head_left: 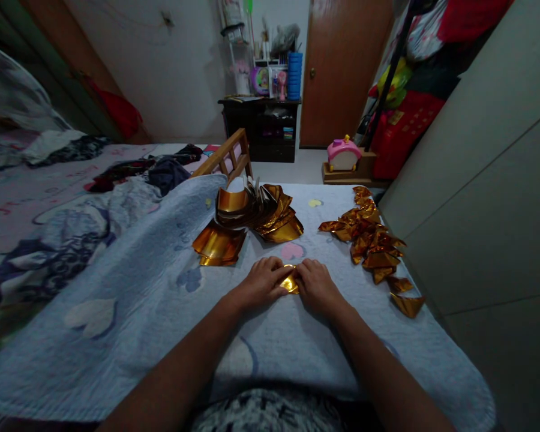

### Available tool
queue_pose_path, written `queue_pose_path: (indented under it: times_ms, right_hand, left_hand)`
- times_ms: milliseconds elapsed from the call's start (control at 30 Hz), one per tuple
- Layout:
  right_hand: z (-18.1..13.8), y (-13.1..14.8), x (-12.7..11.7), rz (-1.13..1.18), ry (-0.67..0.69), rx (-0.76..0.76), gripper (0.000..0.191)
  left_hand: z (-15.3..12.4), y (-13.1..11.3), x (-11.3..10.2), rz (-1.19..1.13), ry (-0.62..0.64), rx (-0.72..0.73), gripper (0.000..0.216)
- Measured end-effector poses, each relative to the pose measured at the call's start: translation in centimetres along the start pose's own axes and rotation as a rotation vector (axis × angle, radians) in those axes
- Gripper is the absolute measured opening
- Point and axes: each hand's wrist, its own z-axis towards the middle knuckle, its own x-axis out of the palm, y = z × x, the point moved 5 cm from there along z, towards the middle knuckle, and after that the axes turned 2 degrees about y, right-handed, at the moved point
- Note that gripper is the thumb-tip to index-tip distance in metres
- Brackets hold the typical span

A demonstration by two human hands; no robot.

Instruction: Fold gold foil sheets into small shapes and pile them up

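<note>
A small piece of shiny gold foil paper (290,280) lies on the blue cloth between my two hands. My left hand (263,280) grips its left side, thumb and fingers closed on the edge. On the opposite side my right hand (315,284) pinches the foil with curled fingers. Both hands rest low over the cloth. Beyond them spreads a loose stack of gold foil sheets (279,219), with more sheets fanned out (220,241) at its left. To the right sits a heap of folded gold foil pieces (373,240), some with pointed ends.
The blue patterned cloth (162,336) covers the surface under my hands. A bed (63,174) with rumpled clothes is at left, beside a wooden rail (225,153). A grey cabinet (490,198) stands close at right. Farther back are a dark shelf (263,129) and a pink toy (343,154).
</note>
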Motion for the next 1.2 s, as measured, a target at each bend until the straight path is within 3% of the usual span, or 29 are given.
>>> queue_pose_path:
  times_ms: [67, 267, 467, 900, 1200]
  right_hand:
    - [0.0, 0.5, -0.2, -0.034, -0.008, 0.025, 0.006]
    - [-0.1, 1.6, -0.5, -0.108, -0.019, 0.059, 0.027]
    - [-0.2, 1.3, -0.6, -0.104, -0.021, 0.073, 0.032]
    - [-1.3, -3.2, -1.8, 0.02, -0.028, 0.168, 0.051]
    - [-2.1, -6.1, -1.3, 0.161, 0.063, 0.2, 0.062]
  left_hand:
    - [-0.1, 0.2, -0.2, -0.033, 0.013, 0.003, 0.053]
    - [-0.2, 0.4, -0.6, -0.104, 0.038, 0.02, 0.054]
    - [-0.2, 0.5, -0.7, -0.134, 0.07, 0.018, 0.054]
    - [-0.2, 0.6, -0.7, -0.129, 0.111, 0.007, 0.055]
    - [-0.2, 0.7, -0.5, -0.129, 0.127, -0.003, 0.053]
